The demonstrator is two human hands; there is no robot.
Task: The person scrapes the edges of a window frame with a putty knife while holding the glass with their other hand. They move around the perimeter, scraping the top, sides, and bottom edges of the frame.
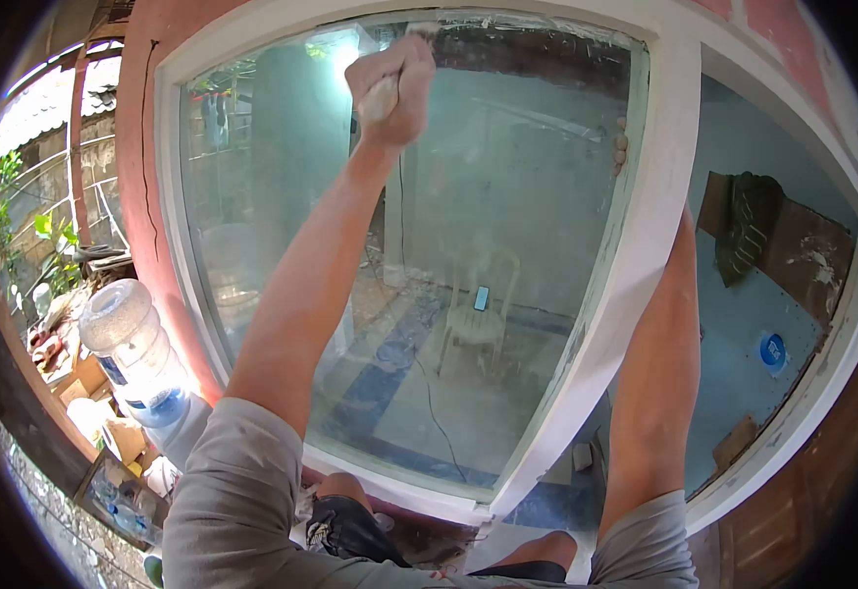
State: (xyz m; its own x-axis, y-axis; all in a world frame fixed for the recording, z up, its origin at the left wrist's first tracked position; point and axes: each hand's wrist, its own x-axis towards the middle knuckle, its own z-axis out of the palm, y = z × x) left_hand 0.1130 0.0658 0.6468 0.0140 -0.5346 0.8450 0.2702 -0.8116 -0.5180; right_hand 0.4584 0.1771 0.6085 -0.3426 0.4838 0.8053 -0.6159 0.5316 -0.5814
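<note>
My left hand (394, 88) is raised to the top of a glass pane (488, 177), its fingers closed around the pale handle of a paintbrush (422, 29). The bristles touch the upper edge of the pane, by the white window frame (399, 15); they are small and partly blurred. My right arm passes through the opening on the right and goes behind the white post (635, 265). Fingertips of my right hand (621, 145) show through the glass, wrapped around the post's far side. The rest of that hand is hidden.
Behind the glass stands a plastic chair (475, 329) with a phone (482, 298) on it. A large water bottle (130, 339) is at the left, beside the red wall (139, 177). At the right, a dark cloth (746, 226) hangs near a board (811, 255).
</note>
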